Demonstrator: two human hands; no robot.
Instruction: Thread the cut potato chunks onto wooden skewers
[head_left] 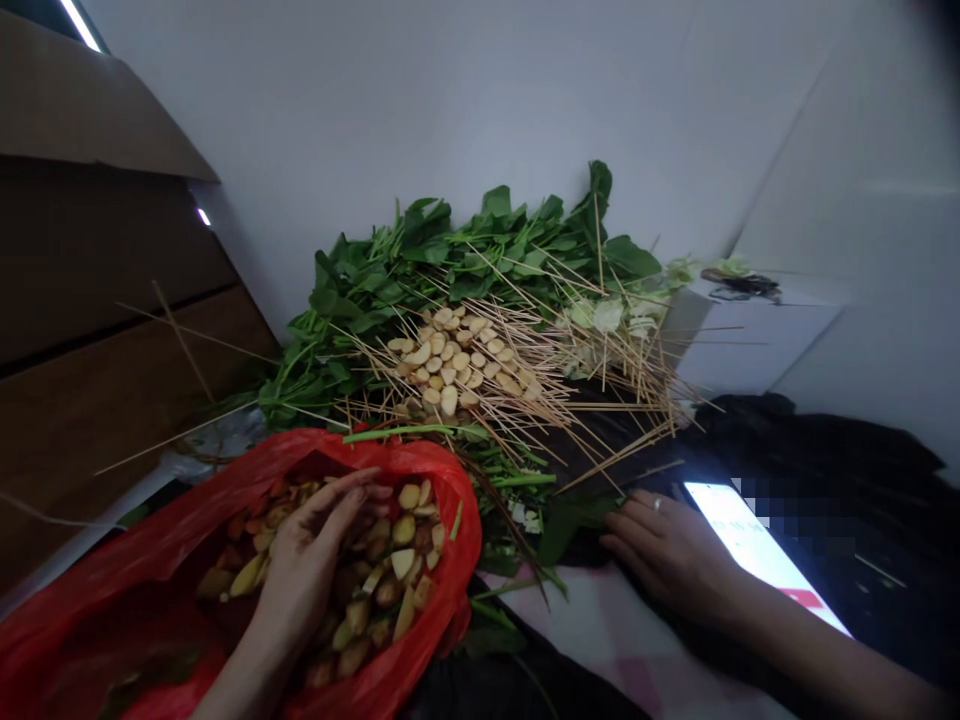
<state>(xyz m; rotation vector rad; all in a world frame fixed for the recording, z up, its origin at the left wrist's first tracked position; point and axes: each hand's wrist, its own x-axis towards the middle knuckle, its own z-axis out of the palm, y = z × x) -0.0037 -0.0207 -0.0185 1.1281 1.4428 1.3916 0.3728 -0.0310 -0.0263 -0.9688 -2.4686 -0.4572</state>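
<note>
My left hand (311,560) reaches into a red plastic bag (187,530) full of cut potato pieces (401,560); its fingers lie stretched over the pieces and grip nothing I can see. My right hand (667,555), with a ring on one finger, rests palm down and flat on a dark cloth beside a lit phone (757,550). Beyond the bag lies a heap of bamboo skewers threaded with potato slices (457,360).
A pile of leafy greens (450,260) lies against the white wall behind the skewers. Pale vegetable pieces on skewers (615,320) sit to the right near a white box (750,330). Brown cardboard boxes (90,300) stand at left. A pink checked cloth (600,640) covers the front.
</note>
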